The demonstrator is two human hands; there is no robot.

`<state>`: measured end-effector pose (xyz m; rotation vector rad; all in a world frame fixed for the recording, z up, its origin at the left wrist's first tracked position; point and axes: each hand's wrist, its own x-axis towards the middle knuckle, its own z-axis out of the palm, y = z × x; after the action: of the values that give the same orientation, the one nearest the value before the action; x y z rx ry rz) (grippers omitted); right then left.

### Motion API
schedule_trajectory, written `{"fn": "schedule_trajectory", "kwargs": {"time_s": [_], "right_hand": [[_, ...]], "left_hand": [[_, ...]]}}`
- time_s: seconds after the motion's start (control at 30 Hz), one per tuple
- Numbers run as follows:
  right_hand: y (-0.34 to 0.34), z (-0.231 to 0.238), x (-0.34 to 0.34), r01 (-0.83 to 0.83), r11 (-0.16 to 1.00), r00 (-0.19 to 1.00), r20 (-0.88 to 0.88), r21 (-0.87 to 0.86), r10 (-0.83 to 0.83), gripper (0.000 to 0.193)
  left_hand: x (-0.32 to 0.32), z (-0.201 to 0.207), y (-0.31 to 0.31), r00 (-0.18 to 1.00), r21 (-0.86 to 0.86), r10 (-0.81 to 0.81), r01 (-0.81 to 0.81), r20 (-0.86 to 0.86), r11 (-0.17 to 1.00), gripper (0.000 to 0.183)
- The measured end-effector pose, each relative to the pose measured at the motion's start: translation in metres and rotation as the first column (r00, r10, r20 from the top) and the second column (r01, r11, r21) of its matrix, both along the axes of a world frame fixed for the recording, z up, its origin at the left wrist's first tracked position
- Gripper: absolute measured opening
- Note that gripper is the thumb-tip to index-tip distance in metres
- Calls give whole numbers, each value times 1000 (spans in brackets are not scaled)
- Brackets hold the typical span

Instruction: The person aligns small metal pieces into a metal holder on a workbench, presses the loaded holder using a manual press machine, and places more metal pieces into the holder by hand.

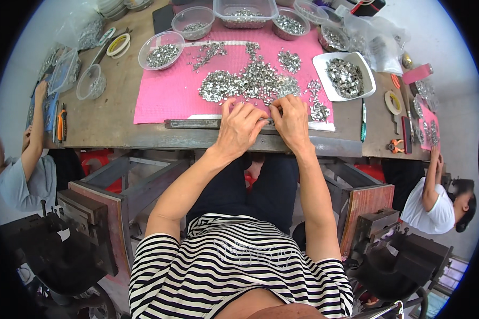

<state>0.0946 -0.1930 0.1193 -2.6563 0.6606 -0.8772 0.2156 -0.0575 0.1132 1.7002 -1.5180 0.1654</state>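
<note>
Both hands work close together over a long dark metal bar point(192, 124) along the bench's front edge. My left hand point(238, 127) has its thumb and fingers curled toward the bar's right part; what they hold is too small to name. Beside it, my right hand point(291, 121) is bent in a pinch, its fingertips hiding whatever is between them. Just beyond the fingers lies a large heap of small shiny silver metal pieces point(250, 80) on a pink mat point(162, 101). A smaller pile of metal pieces point(319, 111) lies to the right of my right hand.
Clear plastic bowls point(161, 50) of metal pieces stand at the back. A white square dish point(368, 80) holds more on the right. Tape rolls point(393, 102), a green-handled tool point(363, 121) and orange-handled pliers point(395, 145) lie nearby. Other people point(26, 170) sit at both sides.
</note>
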Motion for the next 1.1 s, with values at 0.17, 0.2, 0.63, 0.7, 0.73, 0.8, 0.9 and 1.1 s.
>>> {"fn": "schedule_trajectory", "kwargs": {"time_s": [0.17, 0.2, 0.63, 0.7, 0.73, 0.8, 0.9, 1.1], "right_hand": [[1, 14, -18, -87, 985, 995, 60, 149, 79, 9], [4, 15, -24, -89, 985, 995, 59, 151, 80, 9], [19, 13, -43, -176, 981, 978, 131, 76, 165, 16], [21, 9, -45, -116, 980, 968, 238, 160, 76, 15], [22, 6, -44, -116, 980, 969, 237, 161, 76, 15], [25, 2, -40, -69, 975, 962, 273, 212, 9, 15], [25, -4, -38, -64, 973, 962, 274, 222, 1, 15], [24, -6, -37, -73, 987, 977, 209, 143, 42, 20]], "left_hand": [[4, -3, 0, 1000, -68, -3, 4, 13, 998, 13], [5, -2, 1, 1000, -100, -4, 5, 10, 995, 12], [-7, 0, -5, 994, -4, 94, -94, 62, 996, 13], [-11, 1, -9, 993, 7, 93, -94, 69, 996, 18], [-11, -1, -11, 993, 9, 94, -94, 67, 996, 18], [-10, -4, -14, 990, 13, 118, -119, 73, 993, 22], [-3, 2, -5, 996, -29, 94, -94, -5, 995, 24], [50, 8, 76, 954, -105, 294, -299, -59, 949, 13]]}}
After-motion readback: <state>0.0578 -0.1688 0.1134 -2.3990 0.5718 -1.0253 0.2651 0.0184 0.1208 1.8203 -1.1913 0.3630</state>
